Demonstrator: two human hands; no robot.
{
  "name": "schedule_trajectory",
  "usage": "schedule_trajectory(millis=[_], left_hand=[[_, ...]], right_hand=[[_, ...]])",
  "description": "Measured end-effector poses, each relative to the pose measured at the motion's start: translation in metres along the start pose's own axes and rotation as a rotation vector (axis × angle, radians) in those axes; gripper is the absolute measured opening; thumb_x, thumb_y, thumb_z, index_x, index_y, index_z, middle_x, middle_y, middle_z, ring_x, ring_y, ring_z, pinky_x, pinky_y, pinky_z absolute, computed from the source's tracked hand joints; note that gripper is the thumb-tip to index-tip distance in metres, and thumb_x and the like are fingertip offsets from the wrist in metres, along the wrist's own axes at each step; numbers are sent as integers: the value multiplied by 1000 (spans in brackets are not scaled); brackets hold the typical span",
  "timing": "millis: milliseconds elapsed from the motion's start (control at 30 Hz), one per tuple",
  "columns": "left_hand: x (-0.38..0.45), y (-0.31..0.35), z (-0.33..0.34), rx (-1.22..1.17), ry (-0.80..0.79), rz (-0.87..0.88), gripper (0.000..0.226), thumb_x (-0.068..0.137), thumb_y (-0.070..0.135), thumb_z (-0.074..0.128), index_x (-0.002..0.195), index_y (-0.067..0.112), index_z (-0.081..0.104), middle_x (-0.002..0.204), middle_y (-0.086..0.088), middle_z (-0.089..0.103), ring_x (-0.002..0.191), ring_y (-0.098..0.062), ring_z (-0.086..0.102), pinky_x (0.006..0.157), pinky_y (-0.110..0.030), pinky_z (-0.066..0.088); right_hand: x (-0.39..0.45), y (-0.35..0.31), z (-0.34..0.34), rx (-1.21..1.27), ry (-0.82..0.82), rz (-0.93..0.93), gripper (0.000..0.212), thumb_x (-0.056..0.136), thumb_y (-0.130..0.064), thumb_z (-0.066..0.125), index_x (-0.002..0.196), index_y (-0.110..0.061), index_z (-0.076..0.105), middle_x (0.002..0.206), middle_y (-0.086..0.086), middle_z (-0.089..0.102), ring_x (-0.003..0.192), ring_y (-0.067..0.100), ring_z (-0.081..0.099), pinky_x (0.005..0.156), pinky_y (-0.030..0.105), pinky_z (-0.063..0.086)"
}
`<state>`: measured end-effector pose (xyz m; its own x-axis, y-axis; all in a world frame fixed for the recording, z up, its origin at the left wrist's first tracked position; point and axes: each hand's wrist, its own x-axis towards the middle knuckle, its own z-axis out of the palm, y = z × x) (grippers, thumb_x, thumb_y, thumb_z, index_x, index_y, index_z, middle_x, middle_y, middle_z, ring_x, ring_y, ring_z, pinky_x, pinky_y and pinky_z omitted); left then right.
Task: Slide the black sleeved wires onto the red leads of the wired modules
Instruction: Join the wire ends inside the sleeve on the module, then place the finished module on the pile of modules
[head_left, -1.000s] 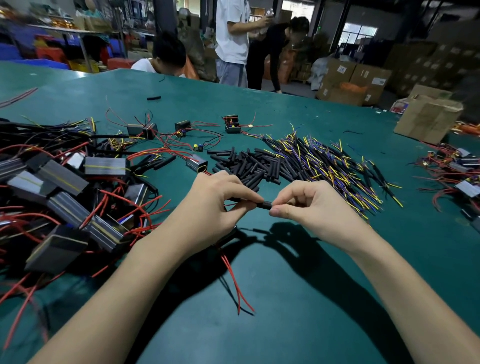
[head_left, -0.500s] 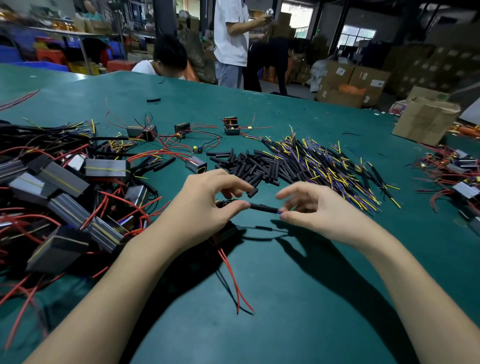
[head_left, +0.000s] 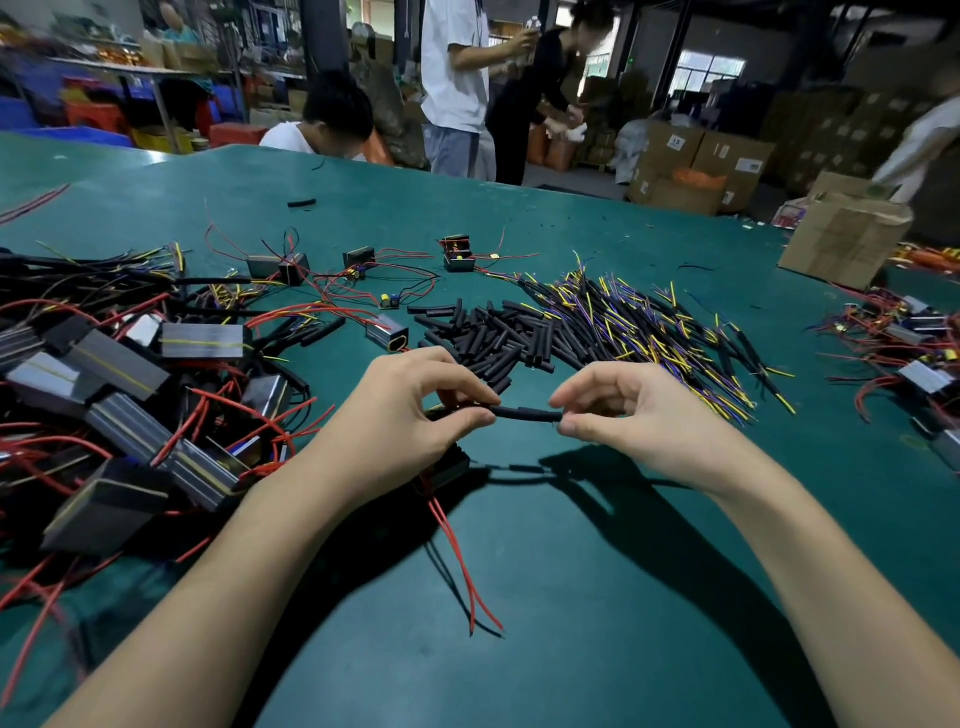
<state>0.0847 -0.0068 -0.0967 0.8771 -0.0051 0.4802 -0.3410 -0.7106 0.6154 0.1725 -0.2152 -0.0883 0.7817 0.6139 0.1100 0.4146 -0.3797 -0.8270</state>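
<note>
Nearest the camera, two bare forearms reach over the dark green matte worktop, and a pair of loose red leads trails toward the viewer from beneath the left hand. That hand pinches one end of a short black sleeved wire between thumb and forefinger, fingers clenched on it, while a small black wired module sits half hidden under its palm. At the other end of the sleeve, the right hand grasps the tip with thumb and forefinger, its other fingers curled loosely above. Both hands hold the sleeve roughly level just above the worktop, casting a shadow below. Left of the hands lies a crowded heap of grey metal-cased modules with tangled red wires. Just beyond the hands is a pile of short black tubing pieces, and to its right a spread of black sleeved wires with yellow and purple ends. Farther back a few small open modules lie scattered. At the far right stands a brown cardboard box, and several people work beyond the worktop edge.
</note>
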Motion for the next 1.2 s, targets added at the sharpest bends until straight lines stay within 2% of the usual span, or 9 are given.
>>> schedule_trajectory(millis=[133,433,600,767,933,1033,1133,1200], left_hand=[[-1,-1,-2,10,7,-5,7,79,19,75,87,20,76,81,2,64,76,-5,59,73,-11,40],[-1,-1,-6,17,18,-18,11,77,20,77,89,18,76,83,4,64,82,-4,59,72,-5,33],[0,-2,-7,-18,45,-40,4,77,17,77,80,17,75,82,3,65,80,-7,60,76,-11,40],[0,-2,-6,-12,52,-19,3,77,15,77,79,15,75,80,3,65,77,-5,59,73,-8,38],[0,-3,-5,-9,36,8,2,78,15,76,80,16,75,81,3,66,78,-6,59,71,-7,36],[0,-4,-4,-1,41,18,1,79,14,75,80,15,75,80,3,68,77,-6,59,68,-6,34],[0,-4,-3,3,113,13,1,81,10,73,81,11,73,75,4,67,73,-3,57,65,-5,34],[1,-3,-4,-32,198,-16,3,82,9,72,80,12,72,74,5,66,72,-7,57,64,-8,36]], right_hand=[[-1,0,0,-12,9,0,16,78,-5,75,87,-17,69,77,-2,67,68,6,59,68,14,47],[-1,-1,0,34,86,-14,12,79,-6,74,85,-16,70,81,-2,71,74,9,61,77,25,49],[-2,-2,0,40,109,-9,12,81,-4,72,81,-15,70,83,6,72,76,14,61,78,29,49],[-1,-2,3,44,114,-9,15,81,-2,72,76,-16,68,77,2,69,70,10,58,72,22,46],[-1,-2,3,33,141,-36,18,81,-2,71,73,-18,67,81,12,71,70,11,57,72,25,45],[-1,0,2,36,142,-44,19,81,-3,72,74,-20,68,81,10,72,71,11,58,73,25,47],[-1,0,2,26,110,-37,15,83,-8,72,82,-23,70,80,-1,72,73,7,61,76,23,50],[-2,-1,1,-26,119,-26,13,85,-9,69,87,-23,71,81,0,71,74,9,60,79,30,51]])
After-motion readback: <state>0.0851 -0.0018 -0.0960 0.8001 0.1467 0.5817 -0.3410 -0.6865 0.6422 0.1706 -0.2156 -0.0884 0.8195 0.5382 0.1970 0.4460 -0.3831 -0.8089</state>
